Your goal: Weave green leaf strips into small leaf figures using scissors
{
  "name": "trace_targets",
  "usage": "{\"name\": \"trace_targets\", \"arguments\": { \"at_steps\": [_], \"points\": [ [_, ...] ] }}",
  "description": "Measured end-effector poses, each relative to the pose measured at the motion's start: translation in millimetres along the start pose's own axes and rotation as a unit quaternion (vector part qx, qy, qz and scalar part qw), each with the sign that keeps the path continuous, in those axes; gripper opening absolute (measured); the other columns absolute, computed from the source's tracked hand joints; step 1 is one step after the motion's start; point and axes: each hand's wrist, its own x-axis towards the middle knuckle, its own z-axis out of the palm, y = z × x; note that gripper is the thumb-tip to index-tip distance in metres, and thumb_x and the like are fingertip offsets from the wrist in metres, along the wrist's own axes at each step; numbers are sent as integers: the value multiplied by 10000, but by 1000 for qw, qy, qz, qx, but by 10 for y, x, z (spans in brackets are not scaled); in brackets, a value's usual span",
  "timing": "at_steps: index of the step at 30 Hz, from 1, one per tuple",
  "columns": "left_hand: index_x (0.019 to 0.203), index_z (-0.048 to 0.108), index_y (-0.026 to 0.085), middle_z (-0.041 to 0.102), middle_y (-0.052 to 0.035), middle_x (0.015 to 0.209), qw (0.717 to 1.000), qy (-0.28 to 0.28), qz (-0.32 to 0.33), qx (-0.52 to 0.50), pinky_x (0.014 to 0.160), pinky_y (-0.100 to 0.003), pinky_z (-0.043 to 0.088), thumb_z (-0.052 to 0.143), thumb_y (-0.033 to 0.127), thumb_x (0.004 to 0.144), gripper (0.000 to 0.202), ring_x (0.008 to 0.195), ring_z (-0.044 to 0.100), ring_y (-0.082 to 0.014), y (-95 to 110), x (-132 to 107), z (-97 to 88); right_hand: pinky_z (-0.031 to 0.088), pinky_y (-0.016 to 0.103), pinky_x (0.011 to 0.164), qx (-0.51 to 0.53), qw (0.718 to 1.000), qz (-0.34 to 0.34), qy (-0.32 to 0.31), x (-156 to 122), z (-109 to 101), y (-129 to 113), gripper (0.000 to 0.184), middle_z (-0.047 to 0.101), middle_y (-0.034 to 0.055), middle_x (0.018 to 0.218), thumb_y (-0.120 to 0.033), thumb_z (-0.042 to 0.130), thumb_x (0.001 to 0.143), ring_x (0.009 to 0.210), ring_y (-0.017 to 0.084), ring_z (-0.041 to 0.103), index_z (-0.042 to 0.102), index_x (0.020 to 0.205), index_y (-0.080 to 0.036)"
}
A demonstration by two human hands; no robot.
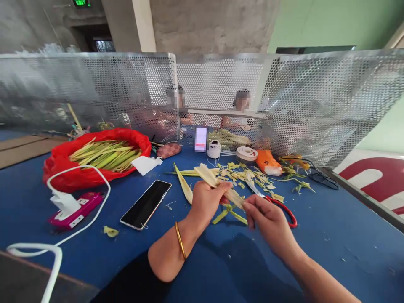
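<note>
A pale, dry leaf strip (207, 175) is stretched slantwise between my hands above the blue table. My left hand (204, 198), wearing a gold bangle at the wrist, is closed around the strip's middle. At its lower right end, my right hand (267, 214) pinches the strip between thumb and fingers. Under the hands lie green leaf pieces (222, 215), partly hidden. Red-handled scissors (292, 219) rest just beyond my right hand, blades pointing away. Left of the strip is a long yellow-green leaf (183, 185) on the table.
At left, a red plastic bag (53, 170) holds green leaves, near a pink power strip (78, 214) with a white cable. A phone (147, 204) lies flat. Leaf scraps (240, 173), a thread spool (214, 149), a tape roll (247, 154) and an orange packet (267, 161) sit before a mesh screen (217, 80).
</note>
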Motion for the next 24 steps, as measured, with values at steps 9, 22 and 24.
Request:
{"name": "trace_targets", "arguments": {
  "at_steps": [9,22,24],
  "points": [
    [807,710,140,605,15,591,983,105,28,-146,480,-191,459,770,502,623,410,477,516,-73,94,187,-184,357,225,485,-9,999,-20,43,22,-109,-46,273,524,-52,440,-417,540,892,435,110,448,549,712,-211],
    [687,727,152,643,2,577,999,36,11,-38,489,-209,453,731,295,661,146,479,544,-96,78,13,-37,377,260,518,-32,998,-24,55,62,-100,9,287,547,-30,478,-438,538,884,473,138,477,550,697,-221],
    [676,729,143,637,-2,554,997,63,16,-52,487,-214,456,745,307,648,167,475,542,-99,106,45,-69,380,264,525,-17,998,-18,54,89,-125,-3,303,542,-30,465,-453,554,871,468,140,473,545,674,-223]
  ]
}}
